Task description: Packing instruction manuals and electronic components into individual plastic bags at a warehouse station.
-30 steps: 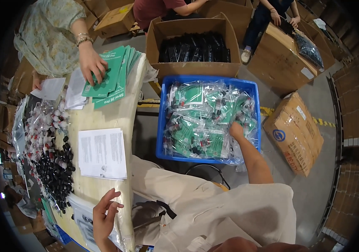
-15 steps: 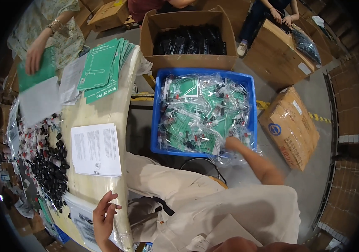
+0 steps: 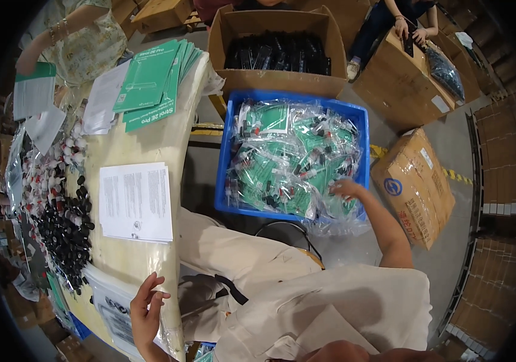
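Here, a seated worker's right hand (image 3: 347, 188) reaches down into a blue plastic crate (image 3: 227, 151) on the floor, its fingers resting on the heap of clear, crinkled plastic packets (image 3: 294, 157) that fill it; each glossy packet shows a green card and small dark parts inside. Whether the fingers have closed on a packet cannot be told, as the hand lies flat on the pile near the crate's near right corner. The left hand (image 3: 146, 311) sits at the near edge of a pale worktable (image 3: 143, 120), fingers curled loosely over a clear plastic bag with a printed white sheet (image 3: 113, 317) that it touches rather than clamps.

On the table lies a rectangular stack of white printed paper sheets (image 3: 135, 202), and left of it a loose scatter of small black caps (image 3: 65, 232) mixed with small white and red pieces. Farther along the tabletop, flat green cardboard sleeves (image 3: 152, 81) are fanned in a pile beside more white sheets.

Beyond the crate stands an open brown corrugated carton (image 3: 276, 27) packed with rows of slim black items. A sealed, tape-wrapped cardboard box (image 3: 414, 187) sits just right of the crate. Across the table another person in a floral top (image 3: 86, 36) holds a green-edged packet, and a second co-worker (image 3: 399, 24) handles a box at top right.
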`<state>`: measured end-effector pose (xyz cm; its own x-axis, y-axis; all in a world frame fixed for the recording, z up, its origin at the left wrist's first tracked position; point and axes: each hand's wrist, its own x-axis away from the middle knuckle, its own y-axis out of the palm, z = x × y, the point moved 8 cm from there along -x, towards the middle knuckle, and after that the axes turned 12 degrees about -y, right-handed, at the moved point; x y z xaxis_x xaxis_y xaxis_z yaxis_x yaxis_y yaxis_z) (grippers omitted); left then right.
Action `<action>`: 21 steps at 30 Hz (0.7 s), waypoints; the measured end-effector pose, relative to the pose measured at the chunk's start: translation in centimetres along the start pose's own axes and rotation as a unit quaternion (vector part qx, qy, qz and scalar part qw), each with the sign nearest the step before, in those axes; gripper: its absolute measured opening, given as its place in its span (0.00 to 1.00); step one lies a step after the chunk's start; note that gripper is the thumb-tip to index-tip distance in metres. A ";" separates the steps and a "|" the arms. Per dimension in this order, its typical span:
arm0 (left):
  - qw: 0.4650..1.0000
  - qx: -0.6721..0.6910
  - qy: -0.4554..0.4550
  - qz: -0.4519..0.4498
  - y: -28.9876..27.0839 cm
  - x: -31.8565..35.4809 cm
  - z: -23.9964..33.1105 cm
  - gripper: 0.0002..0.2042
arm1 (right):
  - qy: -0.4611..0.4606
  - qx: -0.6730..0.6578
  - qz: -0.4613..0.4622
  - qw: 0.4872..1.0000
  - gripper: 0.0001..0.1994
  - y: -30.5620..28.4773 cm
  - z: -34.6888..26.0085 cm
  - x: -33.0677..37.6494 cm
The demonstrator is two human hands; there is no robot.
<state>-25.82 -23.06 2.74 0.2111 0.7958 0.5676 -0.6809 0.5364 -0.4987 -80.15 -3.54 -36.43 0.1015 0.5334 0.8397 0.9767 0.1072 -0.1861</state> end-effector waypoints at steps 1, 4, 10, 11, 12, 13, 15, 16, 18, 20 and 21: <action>1.000 -0.007 0.000 -0.007 0.2 0.0 0.2 0.19 | 0.006 -0.002 -0.002 1.000 0.37 -0.1 -0.3 2.1; 1.000 -0.024 0.001 -0.016 0.4 -0.1 1.2 0.20 | 0.049 0.253 0.062 0.964 0.50 -2.0 7.8 0.5; 0.999 -0.035 -0.007 -0.007 1.3 -0.3 2.2 0.20 | 0.049 0.167 0.212 0.962 0.62 4.9 10.5 -5.1; 0.999 -0.038 -0.003 -0.015 1.5 -0.3 2.2 0.20 | 0.049 0.167 0.209 0.962 0.62 5.1 11.1 -5.6; 0.999 -0.039 -0.006 -0.014 1.6 -0.3 2.4 0.20 | 0.020 0.170 0.252 0.952 0.63 4.5 11.5 -6.4; 0.999 -0.041 -0.006 -0.016 1.7 -0.3 2.7 0.20 | -0.007 0.172 0.295 0.940 0.64 3.9 11.1 -6.3; 0.999 -0.044 -0.006 -0.017 1.8 -0.5 3.1 0.20 | 0.007 0.181 0.295 0.938 0.66 3.9 11.2 -6.4; 0.999 -0.044 -0.004 -0.018 2.0 -0.7 3.3 0.20 | 0.021 0.192 0.297 0.935 0.67 3.5 11.1 -6.6; 0.998 -0.046 0.005 -0.030 2.1 -0.7 3.8 0.20 | 0.018 0.251 0.219 0.943 0.66 1.6 14.1 -7.5; 0.998 -0.052 0.024 -0.031 1.9 -0.2 3.8 0.20 | 0.005 0.316 0.135 0.939 0.64 -0.6 12.6 -8.6; 0.998 -0.051 0.022 -0.032 1.7 -0.2 3.5 0.20 | -0.004 0.373 0.041 0.927 0.58 -1.6 10.5 -8.2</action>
<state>-29.52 -23.33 4.09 0.2833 0.7697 0.5721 -0.5912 0.6099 -0.5278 -84.52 0.70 -48.32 0.1643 0.5712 0.8042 0.5633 0.6150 -0.5518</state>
